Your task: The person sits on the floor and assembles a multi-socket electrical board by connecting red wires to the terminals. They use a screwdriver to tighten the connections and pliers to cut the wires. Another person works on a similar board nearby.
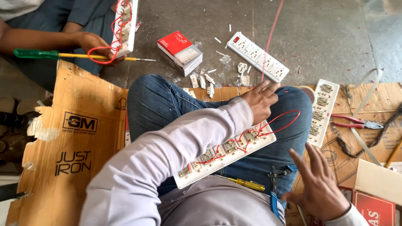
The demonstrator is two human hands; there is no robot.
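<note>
1. The left arm (176, 155) is seen extended forward across the lap, clad in a pale grey long sleeve, with the elbow bent slightly.
2. The left hand (260, 100) is held palm down above the knee, with the fingers (268, 87) stretched forward and spread a little; nothing is gripped.
3. The right hand (320, 184) is raised at the lower right, back toward the camera, the fingers (312, 155) splayed open and pointed up and left; nothing is held.
4. Only the right wrist and a strip of grey cuff are shown.
</note>
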